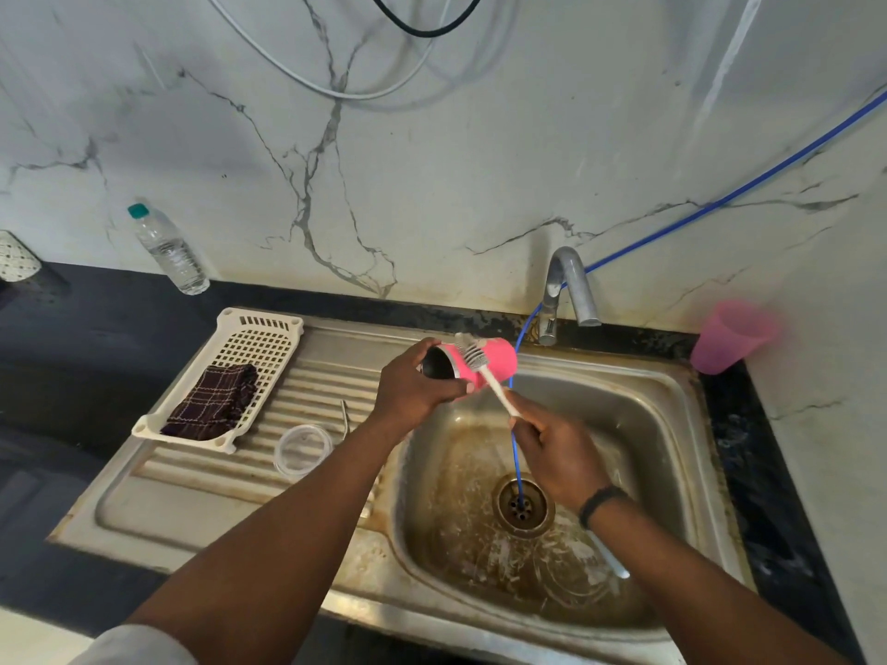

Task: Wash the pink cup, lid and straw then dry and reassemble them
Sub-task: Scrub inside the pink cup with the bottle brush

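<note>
My left hand (416, 385) grips the pink cup (497, 360) on its side over the sink's left rim, its dark open mouth turned left. My right hand (552, 448) holds the white handle of a bottle brush (480, 364), whose bristle head lies across the cup's outer wall. The clear lid (302, 449) lies flat on the ribbed drainboard. A thin metal straw (344, 417) lies just right of the lid.
A steel sink (662, 424) with a stained basin and drain lies below my hands, the tap (571, 285) behind it. A blue tube (516, 453) runs into the drain. A white rack (259, 338) holds a dark checked cloth (213, 400). A water bottle (168, 249) and a second pink tumbler (729, 336) stand on the counter.
</note>
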